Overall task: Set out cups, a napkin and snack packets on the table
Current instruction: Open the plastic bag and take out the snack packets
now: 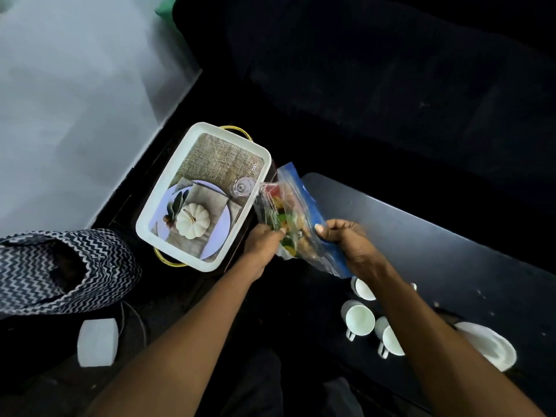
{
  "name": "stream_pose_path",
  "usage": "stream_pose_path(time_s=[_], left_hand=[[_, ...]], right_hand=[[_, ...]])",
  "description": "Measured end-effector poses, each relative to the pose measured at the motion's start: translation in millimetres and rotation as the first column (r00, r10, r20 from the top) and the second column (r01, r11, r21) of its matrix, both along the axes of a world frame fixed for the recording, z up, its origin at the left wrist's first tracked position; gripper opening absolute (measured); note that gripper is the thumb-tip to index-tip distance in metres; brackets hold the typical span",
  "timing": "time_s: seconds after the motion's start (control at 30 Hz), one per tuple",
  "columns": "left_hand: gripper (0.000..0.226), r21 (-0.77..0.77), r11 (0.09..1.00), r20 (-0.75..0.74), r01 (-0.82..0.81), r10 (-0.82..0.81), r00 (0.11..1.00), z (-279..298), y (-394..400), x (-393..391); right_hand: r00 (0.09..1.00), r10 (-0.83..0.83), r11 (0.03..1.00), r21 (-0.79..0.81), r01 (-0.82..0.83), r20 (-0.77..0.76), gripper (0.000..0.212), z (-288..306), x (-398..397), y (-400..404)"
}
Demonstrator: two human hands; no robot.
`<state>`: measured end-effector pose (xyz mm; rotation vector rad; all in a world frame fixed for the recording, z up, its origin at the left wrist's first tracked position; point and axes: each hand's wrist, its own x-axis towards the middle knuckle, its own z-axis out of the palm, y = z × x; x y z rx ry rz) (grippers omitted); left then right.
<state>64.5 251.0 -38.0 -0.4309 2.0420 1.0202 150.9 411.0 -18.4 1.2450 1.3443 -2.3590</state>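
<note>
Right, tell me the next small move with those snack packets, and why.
Probably carry the snack packets rightward and lay them on the bare dark table beyond the white cups. Both the left hand and right hand grip them in the air, between the tray and the table, resting on nothing.

The worktop (451, 236) is dark, near black, with a pale sheen and a few light specks. The cups (359, 319) near its front edge are plain white, as is the plate (493, 347) beside them. The snack packet (301, 218) is blue along one side and clear elsewhere, showing red, yellow, green and tan contents. The tray (192, 164) off the worktop's left end has a white rim, gold handles, and a printed picture: brown burlap weave, a lavender plate, a white pumpkin. The bag (69, 260) is black-and-white zigzag. The box (97, 341) is white.
</note>
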Motion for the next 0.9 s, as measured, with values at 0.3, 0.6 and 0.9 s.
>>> stream_pose_path(time_s=[0.3, 0.6, 0.9], left_hand=[[0.068, 0.035, 0.993, -0.261, 0.113, -0.100, 0.960, 27.2, 49.4, 33.3], [0.047, 0.124, 0.992, -0.508, -0.012, 0.074, 0.858, 24.8, 57.2, 42.8], [0.038, -0.006, 0.984, -0.566, 0.178, -0.150, 0.811, 24.0, 52.1, 36.8]], right_hand=[[0.996, -0.077, 0.996, 0.037, 0.076, 0.049, 0.019, -17.3, -1.9, -18.0], [0.968, -0.250, 0.920, -0.310, 0.241, 0.010, 0.019, -17.2, 7.0, -13.3], [0.965, -0.256, 0.946, -0.190, 0.262, 0.057, 0.011, -31.9, 17.0, -5.4]])
